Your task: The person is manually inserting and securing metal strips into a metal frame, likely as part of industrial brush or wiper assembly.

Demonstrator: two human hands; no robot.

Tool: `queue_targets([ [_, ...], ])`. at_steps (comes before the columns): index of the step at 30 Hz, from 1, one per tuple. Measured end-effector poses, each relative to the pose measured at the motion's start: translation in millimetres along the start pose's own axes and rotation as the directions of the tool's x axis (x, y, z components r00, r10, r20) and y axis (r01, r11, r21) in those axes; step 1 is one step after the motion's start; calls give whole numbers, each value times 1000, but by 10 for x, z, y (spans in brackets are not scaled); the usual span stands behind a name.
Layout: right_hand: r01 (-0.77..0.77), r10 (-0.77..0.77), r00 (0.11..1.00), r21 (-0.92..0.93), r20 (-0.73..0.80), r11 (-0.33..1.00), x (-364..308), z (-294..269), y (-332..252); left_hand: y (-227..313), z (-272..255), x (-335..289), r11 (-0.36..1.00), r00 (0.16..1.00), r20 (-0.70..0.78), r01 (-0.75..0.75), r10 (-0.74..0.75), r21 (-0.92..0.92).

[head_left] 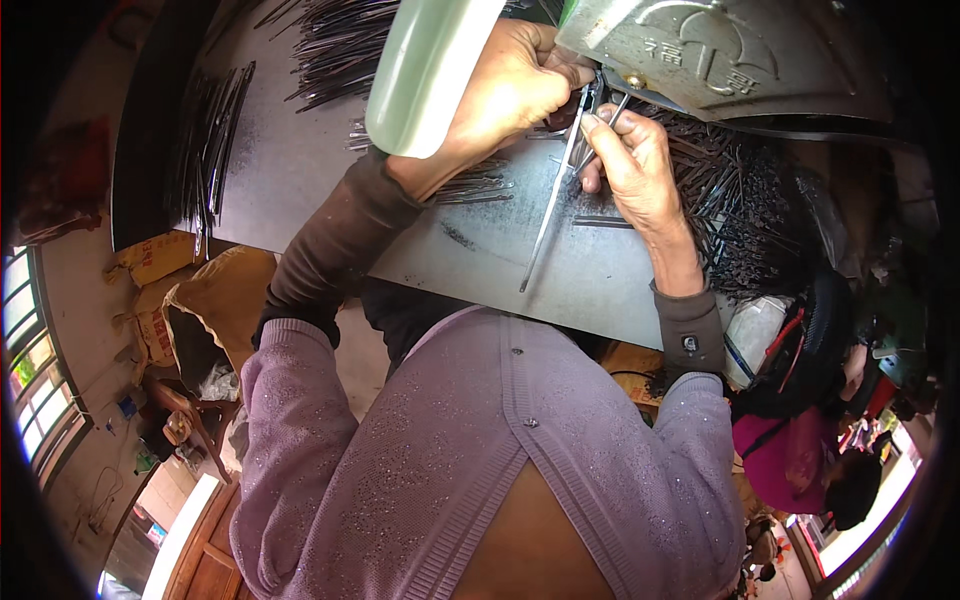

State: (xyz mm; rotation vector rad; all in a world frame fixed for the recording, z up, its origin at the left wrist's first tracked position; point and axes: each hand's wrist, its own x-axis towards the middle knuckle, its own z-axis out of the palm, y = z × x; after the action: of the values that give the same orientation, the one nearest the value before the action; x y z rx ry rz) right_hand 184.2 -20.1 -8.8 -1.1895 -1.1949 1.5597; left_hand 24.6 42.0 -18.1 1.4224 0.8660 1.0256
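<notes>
Fingers (612,148) of the right hand (643,180) pinched a thin rod (620,108), the left hand (515,85) curled, its hold hidden, and slack pressure risked slippage.

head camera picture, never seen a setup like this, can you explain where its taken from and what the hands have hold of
There's no robot here: these are a person's bare hands. The camera sits on their head, looking down; its fisheye lens bends straight edges near the rim. The left hand is beside the upper end of a long rod; whether it grips it is hard to tell. The right hand pinches a thinner piece. On the grey table lie dark strips in a bundle at left, a pile at the top and a heap at right.
</notes>
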Motion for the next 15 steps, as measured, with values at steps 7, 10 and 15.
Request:
queue_targets([
  [7, -27, 28, 1000, 62, -13, 998, 12, -3, 41, 2, 32, 8, 998, 999, -26, 28, -27, 51],
  [10, -71, 69, 997, 109, 19, 992, 12, -64, 26, -58, -36, 21, 1000, 999, 41, 30, -29, -10],
  [15, -150, 150, 986, -6, 74, 989, -28, -210, -61, 166, -66, -31, 951, 970, 188, 199, -156, -237],
])
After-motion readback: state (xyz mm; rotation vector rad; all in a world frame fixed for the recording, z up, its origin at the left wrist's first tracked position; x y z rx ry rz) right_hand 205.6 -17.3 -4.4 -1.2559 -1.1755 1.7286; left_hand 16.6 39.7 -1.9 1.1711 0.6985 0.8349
